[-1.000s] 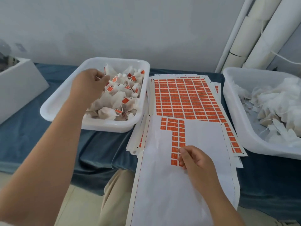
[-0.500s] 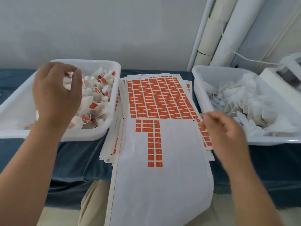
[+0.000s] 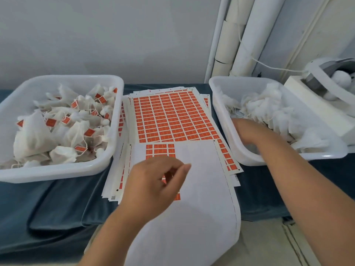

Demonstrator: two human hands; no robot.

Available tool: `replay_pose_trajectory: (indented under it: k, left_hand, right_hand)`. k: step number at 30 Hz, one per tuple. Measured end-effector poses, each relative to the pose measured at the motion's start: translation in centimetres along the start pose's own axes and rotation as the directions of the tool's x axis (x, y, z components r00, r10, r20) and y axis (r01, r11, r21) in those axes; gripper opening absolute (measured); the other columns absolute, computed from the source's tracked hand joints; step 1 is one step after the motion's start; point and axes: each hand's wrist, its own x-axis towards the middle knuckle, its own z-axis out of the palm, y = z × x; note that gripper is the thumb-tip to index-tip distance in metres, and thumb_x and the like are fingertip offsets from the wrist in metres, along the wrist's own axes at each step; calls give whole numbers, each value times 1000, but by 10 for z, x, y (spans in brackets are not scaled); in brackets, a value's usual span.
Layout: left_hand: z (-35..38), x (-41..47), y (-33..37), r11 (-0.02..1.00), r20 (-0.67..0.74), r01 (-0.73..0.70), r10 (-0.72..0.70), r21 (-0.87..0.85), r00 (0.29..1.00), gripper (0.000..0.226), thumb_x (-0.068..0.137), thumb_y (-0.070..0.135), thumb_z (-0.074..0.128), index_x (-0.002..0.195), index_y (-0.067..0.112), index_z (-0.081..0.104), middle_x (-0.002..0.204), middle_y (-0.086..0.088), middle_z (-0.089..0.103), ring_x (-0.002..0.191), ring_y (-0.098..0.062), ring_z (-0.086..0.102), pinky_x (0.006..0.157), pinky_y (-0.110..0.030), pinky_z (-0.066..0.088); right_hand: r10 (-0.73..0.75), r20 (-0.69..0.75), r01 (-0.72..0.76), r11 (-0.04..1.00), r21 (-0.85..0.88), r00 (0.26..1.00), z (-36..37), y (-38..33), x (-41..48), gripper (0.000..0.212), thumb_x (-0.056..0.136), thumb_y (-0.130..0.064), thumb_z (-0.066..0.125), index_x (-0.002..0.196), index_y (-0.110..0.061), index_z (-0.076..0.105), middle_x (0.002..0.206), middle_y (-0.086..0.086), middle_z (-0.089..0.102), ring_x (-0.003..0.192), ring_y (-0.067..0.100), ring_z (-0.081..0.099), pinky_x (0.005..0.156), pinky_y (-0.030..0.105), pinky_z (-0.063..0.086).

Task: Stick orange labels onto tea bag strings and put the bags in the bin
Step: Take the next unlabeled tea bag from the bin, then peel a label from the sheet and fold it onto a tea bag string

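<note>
Right hand (image 3: 249, 134) inside right bin (image 3: 221, 87)

Left hand (image 3: 153, 186) hovers, fingers loosely curled; right hand (image 3: 247, 134) (blurred, grip unclear) reaches forward, arm outstretched.

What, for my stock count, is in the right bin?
Unlabelled white tea bags and the right hand reaching in. The hand covers what it touches; bags hide anything beneath them.
</note>
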Motion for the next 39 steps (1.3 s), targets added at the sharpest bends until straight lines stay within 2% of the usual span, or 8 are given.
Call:
replay_pose_trajectory:
  k: [4, 7, 14, 21, 24, 27, 32, 39]
  left_hand:
    - [12, -15, -11, 992, 30, 123, -122, -32, 992, 34, 100, 53, 56, 76, 32, 70, 70, 18, 66, 72, -6, 67, 66, -15, 53]
    - [11, -21, -17, 982, 47, 187, -185, -29, 982, 35, 101, 60, 54, 75, 40, 66, 75, 22, 67, 74, -4, 68, 66, -11, 52]
    - [10, -23, -20, 946, 86, 321, -316, -53, 945, 31, 92, 66, 50, 77, 44, 66, 83, 30, 69, 81, 0, 69, 63, -7, 52]
    - [12, -6, 8, 858, 170, 429, -395, -284, 903, 27, 89, 67, 53, 114, 59, 58, 109, 38, 66, 105, 10, 65, 69, -2, 50]
    - [9, 2, 19, 763, 232, 453, -389, -461, 892, 39, 92, 67, 58, 127, 52, 61, 121, 34, 68, 115, 9, 64, 85, -5, 53]
    - [4, 4, 23, 618, 341, 527, -402, -583, 849, 29, 92, 63, 60, 110, 47, 77, 112, 26, 74, 110, 5, 67, 77, -5, 53]
    - [13, -11, 8, 463, 292, 641, -620, -613, 728, 24, 93, 43, 72, 109, 28, 84, 110, 8, 80, 108, -20, 74, 91, -51, 64]
    - [19, -25, -2, 651, 108, 590, -623, -478, 775, 13, 102, 39, 66, 98, 45, 77, 103, 28, 74, 101, 3, 68, 75, -19, 62]
  right_hand:
    - [-2, -47, -11, 961, -277, 999, 5, -2, 6, 10, 100, -23, 66, 94, -18, 70, 92, 7, 74, 80, 30, 71, 87, 46, 58]
    - [-142, -187, 60, 920, -388, 972, -3, 11, 8, 13, 102, -19, 62, 89, -19, 65, 94, 5, 71, 77, 21, 63, 76, 37, 52]
    - [-165, -402, 229, 967, 116, 900, -25, 28, -28, 22, 102, -32, 49, 111, -31, 69, 102, -6, 73, 95, 24, 71, 71, 35, 51]
    - [-367, -218, 422, 688, 590, 904, 10, -12, -118, 31, 83, -55, 64, 113, -55, 72, 113, -21, 76, 102, -3, 72, 83, 24, 59]
    - [-475, -52, 401, 675, 619, 879, 45, -26, -141, 30, 88, -54, 62, 118, -56, 70, 118, -21, 75, 106, -2, 71, 79, 8, 54]
    - [-500, 39, 356, 667, 655, 865, 76, -32, -150, 26, 100, -46, 59, 124, -53, 68, 122, -21, 73, 112, 1, 70, 88, 18, 59]
    - [-474, 83, 280, 642, 713, 876, 106, -36, -157, 31, 108, -32, 56, 120, -57, 68, 121, -25, 72, 113, 0, 69, 88, 19, 59]
    - [-281, -146, 307, 702, 642, 949, 128, -29, -158, 25, 95, -57, 51, 100, -48, 74, 101, -26, 74, 97, -1, 72, 72, 11, 57]
